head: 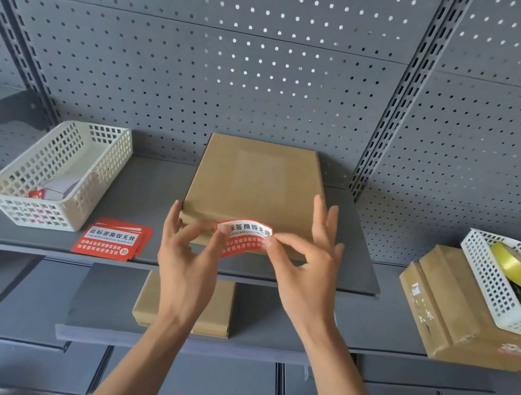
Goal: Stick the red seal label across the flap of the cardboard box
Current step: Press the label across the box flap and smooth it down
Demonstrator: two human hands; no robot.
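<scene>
A flat brown cardboard box (250,185) lies on the grey shelf (147,198), its closed flap edge facing me. Just in front of that edge a red seal label (243,238) with white and black print is held bowed upward. My left hand (188,254) pinches the label's left end between thumb and forefinger. My right hand (305,268) pinches its right end, the other fingers spread above the box's near right corner. Whether the label touches the box I cannot tell.
A small stack of red labels (112,241) lies left of the box, beside a white plastic basket (58,172). At right, another white basket (511,287) with a yellow tape roll (512,264) sits on cardboard boxes (448,307). A further box (185,302) lies on the lower shelf. Perforated panels stand behind.
</scene>
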